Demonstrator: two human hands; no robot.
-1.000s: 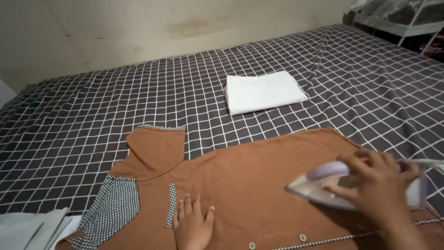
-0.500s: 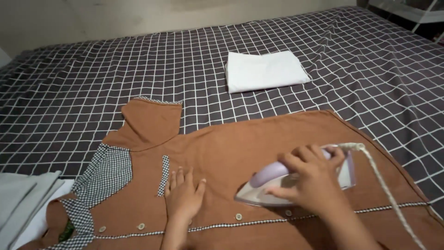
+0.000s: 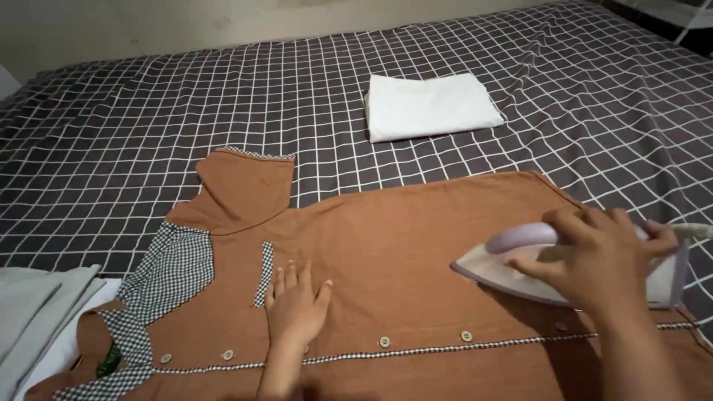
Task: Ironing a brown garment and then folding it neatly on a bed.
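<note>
A bed covered in a dark sheet with a white grid pattern fills the view, with a pale wall running along its far edge. At the far left, near the bottom corner, lies a stack of pale grey folded cloth, its edge just beside the collar end of a brown shirt. The shirt is spread flat across the near part of the bed, its collar and shoulder panel in a small black-and-white check, one short sleeve pointing toward the wall, and a row of pale buttons running along a checked trim near the lower edge.

The left hand lies palm down on the shirt's chest, fingers stretched out and slightly spread, pressing the fabric flat just beside a narrow checked strip; it grips nothing.

Farther back, well apart from the shirt, a folded white cloth rests on the sheet.

To the right, the right hand is closed around the lilac handle of an iron. The iron's pale soleplate sits flat on the shirt's lower half, its tip pointing left toward the other hand. A light cord leaves the iron's rear toward the right edge.
</note>
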